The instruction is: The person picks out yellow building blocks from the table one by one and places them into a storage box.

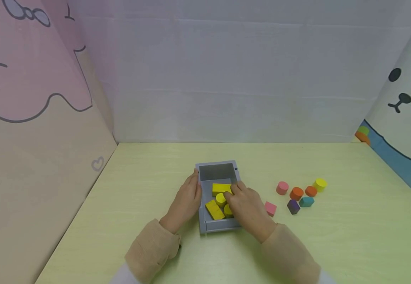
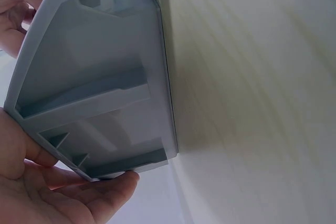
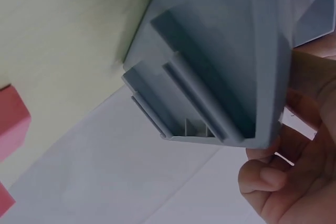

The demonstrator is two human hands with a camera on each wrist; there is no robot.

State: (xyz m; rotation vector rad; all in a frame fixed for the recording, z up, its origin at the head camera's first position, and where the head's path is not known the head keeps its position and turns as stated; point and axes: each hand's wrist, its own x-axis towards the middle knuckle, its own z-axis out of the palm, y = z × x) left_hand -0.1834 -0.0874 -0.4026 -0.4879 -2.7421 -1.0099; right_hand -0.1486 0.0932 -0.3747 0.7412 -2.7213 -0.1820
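Note:
A grey plastic bin point(image 1: 217, 225) stands on the table, holding a yellow rectangular block point(image 1: 220, 188), a second yellow block point(image 1: 214, 209), a yellow cylinder point(image 1: 220, 200) and another yellow cylinder point(image 1: 228, 211). My left hand point(image 1: 185, 199) lies along the bin's left side; in the left wrist view its fingers point(image 2: 113, 195) touch the outer wall near a corner. My right hand point(image 1: 248, 205) reaches over the right rim with bent fingers, pinching the right end of the upper yellow block. Its fingertips are partly hidden. In the right wrist view, curled fingers point(image 3: 265, 179) show beside the rim.
Right of the bin lie a pink block point(image 1: 270, 208), a pink cylinder point(image 1: 282, 188), two orange pieces point(image 1: 296, 193), a purple block point(image 1: 293, 206), a teal block point(image 1: 306, 202) and a yellow cylinder point(image 1: 320, 185). A pale curtain point(image 1: 234, 79) hangs behind the table.

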